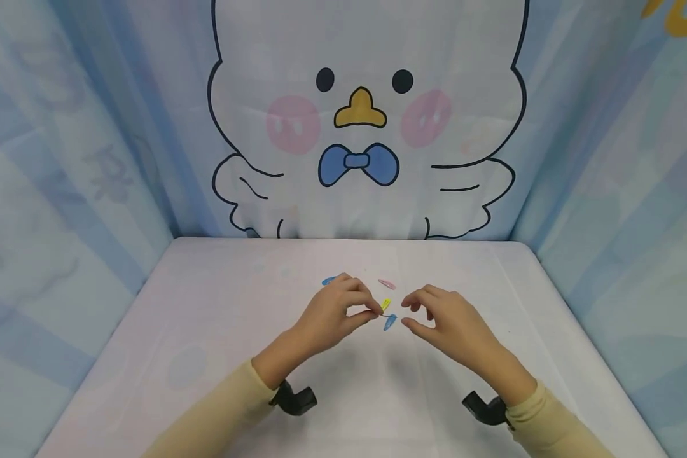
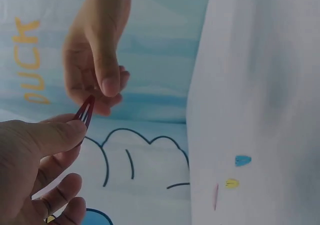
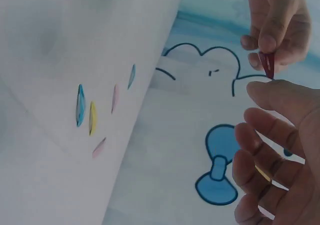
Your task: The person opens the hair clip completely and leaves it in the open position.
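My left hand [image 1: 343, 310] pinches a dark red snap hair clip [image 2: 85, 112] between thumb and forefinger, its narrow tip pointing toward the right hand. Edge-on in the head view, the clip looks like a thin line. My right hand [image 1: 449, 318] hovers just across from that tip, thumb and fingers bent loosely and apart, holding nothing. Below the hands, a blue hair clip [image 1: 390, 322] and a yellow hair clip [image 1: 386, 304] lie close together on the table. Farther back lie a pink hair clip [image 1: 387, 284] and another blue clip [image 1: 329, 280], partly behind the left hand.
The right wrist view also shows a second pink clip [image 3: 99, 148] on the table. A pale cloth covers the table [image 1: 217, 286]. Printed curtains [image 1: 355, 203] with a cartoon duck rise at the back and both sides. Each wrist wears a black mount [image 1: 294, 399].
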Action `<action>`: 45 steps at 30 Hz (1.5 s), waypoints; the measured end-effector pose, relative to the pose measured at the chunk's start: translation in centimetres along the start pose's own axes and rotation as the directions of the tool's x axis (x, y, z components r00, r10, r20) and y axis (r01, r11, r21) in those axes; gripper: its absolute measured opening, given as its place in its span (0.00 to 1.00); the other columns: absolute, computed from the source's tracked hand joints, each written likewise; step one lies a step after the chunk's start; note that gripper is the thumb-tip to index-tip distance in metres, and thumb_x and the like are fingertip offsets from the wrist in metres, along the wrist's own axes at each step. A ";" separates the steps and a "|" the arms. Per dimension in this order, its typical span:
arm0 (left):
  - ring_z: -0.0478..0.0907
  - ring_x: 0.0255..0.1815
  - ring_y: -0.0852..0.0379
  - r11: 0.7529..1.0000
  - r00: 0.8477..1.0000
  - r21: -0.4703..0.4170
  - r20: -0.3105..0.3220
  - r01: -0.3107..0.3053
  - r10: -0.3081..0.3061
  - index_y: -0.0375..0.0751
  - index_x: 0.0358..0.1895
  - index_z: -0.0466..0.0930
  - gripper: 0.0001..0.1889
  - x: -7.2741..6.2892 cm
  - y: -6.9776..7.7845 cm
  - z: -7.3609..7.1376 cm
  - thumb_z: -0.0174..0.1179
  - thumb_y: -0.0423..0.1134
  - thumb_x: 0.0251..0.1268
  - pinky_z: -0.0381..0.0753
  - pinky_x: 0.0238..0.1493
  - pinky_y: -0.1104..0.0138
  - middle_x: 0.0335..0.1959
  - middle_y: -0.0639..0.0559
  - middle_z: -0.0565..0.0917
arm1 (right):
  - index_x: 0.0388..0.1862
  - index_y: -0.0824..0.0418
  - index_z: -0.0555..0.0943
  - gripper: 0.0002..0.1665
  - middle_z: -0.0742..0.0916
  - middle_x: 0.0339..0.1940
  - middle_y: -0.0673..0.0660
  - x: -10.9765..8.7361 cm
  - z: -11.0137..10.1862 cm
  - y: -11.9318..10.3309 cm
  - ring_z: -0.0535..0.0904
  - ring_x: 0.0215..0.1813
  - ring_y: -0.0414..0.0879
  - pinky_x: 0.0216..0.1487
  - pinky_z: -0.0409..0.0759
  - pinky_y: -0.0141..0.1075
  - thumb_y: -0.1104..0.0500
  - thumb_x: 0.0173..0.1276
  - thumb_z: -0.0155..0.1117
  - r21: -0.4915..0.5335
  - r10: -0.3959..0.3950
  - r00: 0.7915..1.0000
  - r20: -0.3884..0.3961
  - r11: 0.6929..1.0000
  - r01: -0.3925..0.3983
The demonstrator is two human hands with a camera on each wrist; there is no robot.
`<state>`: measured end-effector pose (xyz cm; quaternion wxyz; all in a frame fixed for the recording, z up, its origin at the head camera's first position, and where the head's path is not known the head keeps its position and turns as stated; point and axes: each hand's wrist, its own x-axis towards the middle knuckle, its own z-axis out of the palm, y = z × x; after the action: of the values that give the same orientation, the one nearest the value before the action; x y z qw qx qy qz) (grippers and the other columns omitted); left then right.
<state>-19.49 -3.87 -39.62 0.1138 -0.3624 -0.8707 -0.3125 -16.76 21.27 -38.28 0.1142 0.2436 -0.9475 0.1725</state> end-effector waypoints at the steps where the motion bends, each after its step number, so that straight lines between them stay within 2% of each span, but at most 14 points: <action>1: 0.75 0.48 0.61 1.000 1.000 -0.010 -0.009 -0.010 0.010 0.55 0.40 0.92 0.05 0.0 0.3 -0.2 0.74 0.39 0.63 0.80 0.45 0.68 0.39 0.62 0.85 | 0.47 0.51 0.86 0.16 0.88 0.40 0.46 -0.1 -0.1 -0.3 0.77 0.33 0.39 0.35 0.77 0.31 0.51 0.63 0.79 -0.001 -0.014 1.000 -0.012 1.000 0.014; 6: 0.76 0.49 0.60 0.997 0.996 -0.034 -0.058 -0.073 0.071 0.52 0.40 0.91 0.04 -0.3 1.3 -0.9 0.73 0.39 0.63 0.80 0.47 0.69 0.40 0.61 0.87 | 0.47 0.50 0.86 0.15 0.87 0.40 0.43 -0.4 -0.7 -1.6 0.73 0.32 0.35 0.33 0.75 0.30 0.51 0.63 0.79 -0.002 -0.070 0.995 -0.074 0.998 0.070; 12: 0.75 0.48 0.60 0.991 0.988 -0.042 -0.097 -0.124 0.119 0.51 0.39 0.91 0.04 -0.5 1.9 -1.5 0.74 0.38 0.62 0.79 0.47 0.69 0.39 0.61 0.87 | 0.46 0.50 0.86 0.14 0.87 0.43 0.44 -0.6 -1.0 -2.6 0.74 0.33 0.36 0.32 0.74 0.30 0.55 0.63 0.79 0.010 -0.104 0.986 -0.133 0.994 0.106; 18: 0.74 0.46 0.61 0.988 0.981 -0.048 -0.137 -0.149 0.141 0.50 0.38 0.90 0.05 -0.6 2.6 -1.7 0.75 0.38 0.62 0.78 0.47 0.69 0.36 0.61 0.86 | 0.39 0.49 0.85 0.12 0.85 0.37 0.40 -1.0 -0.7 -3.1 0.70 0.30 0.33 0.29 0.70 0.27 0.61 0.60 0.80 0.060 -0.134 0.961 -0.241 0.986 0.153; 23: 0.73 0.45 0.61 0.986 0.973 -0.064 -0.187 -0.151 0.137 0.50 0.37 0.87 0.05 -0.7 3.1 -2.0 0.75 0.39 0.62 0.78 0.46 0.69 0.35 0.61 0.86 | 0.37 0.50 0.85 0.14 0.85 0.34 0.41 -1.1 -0.9 -3.5 0.67 0.26 0.31 0.25 0.64 0.21 0.62 0.57 0.81 0.105 -0.139 0.927 -0.349 0.977 0.186; 27: 0.74 0.45 0.61 0.987 0.971 -0.083 -0.205 -0.141 0.121 0.50 0.37 0.87 0.05 -0.6 3.3 -2.4 0.75 0.39 0.62 0.77 0.46 0.68 0.35 0.61 0.86 | 0.38 0.51 0.86 0.14 0.86 0.36 0.43 -1.1 -1.4 -3.8 0.68 0.25 0.31 0.24 0.63 0.20 0.63 0.56 0.82 0.109 -0.140 0.902 -0.409 0.973 0.201; 37: 0.75 0.45 0.59 0.990 0.969 -0.075 -0.225 -0.117 0.098 0.48 0.38 0.86 0.07 -0.6 3.6 -2.9 0.75 0.37 0.61 0.78 0.48 0.65 0.35 0.60 0.87 | 0.37 0.56 0.86 0.10 0.88 0.47 0.50 -1.1 -1.5 -4.1 0.73 0.27 0.35 0.25 0.68 0.21 0.62 0.59 0.80 0.102 -0.127 0.893 -0.432 0.977 0.189; 40: 0.75 0.45 0.59 0.991 0.969 -0.070 -0.226 -0.116 0.097 0.48 0.37 0.86 0.07 -0.6 3.8 -2.9 0.75 0.36 0.61 0.78 0.49 0.64 0.35 0.60 0.86 | 0.36 0.57 0.85 0.07 0.89 0.51 0.52 -1.2 -1.4 -4.1 0.75 0.27 0.36 0.25 0.70 0.22 0.59 0.63 0.78 0.106 -0.119 0.887 -0.445 0.977 0.185; 42: 0.74 0.45 0.60 0.991 0.969 -0.068 -0.229 -0.115 0.096 0.48 0.37 0.85 0.07 -0.6 3.9 -2.9 0.74 0.35 0.62 0.77 0.49 0.64 0.35 0.60 0.86 | 0.34 0.58 0.85 0.10 0.89 0.52 0.53 -1.3 -1.3 -4.0 0.76 0.27 0.38 0.25 0.71 0.23 0.53 0.69 0.74 0.093 -0.131 0.874 -0.468 0.976 0.197; 45: 0.74 0.45 0.60 0.991 0.966 -0.063 -0.242 -0.114 0.095 0.48 0.36 0.85 0.07 -0.5 4.1 -2.9 0.74 0.35 0.62 0.77 0.49 0.64 0.34 0.60 0.86 | 0.32 0.60 0.83 0.20 0.90 0.50 0.54 -1.2 -1.1 -4.1 0.78 0.26 0.40 0.24 0.71 0.24 0.46 0.76 0.65 0.070 -0.170 0.836 -0.521 0.968 0.240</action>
<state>-16.32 -3.81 -35.67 0.2199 -0.3718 -0.8178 -0.3804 -13.55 18.81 -36.48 0.3628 0.2963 -0.8379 0.2802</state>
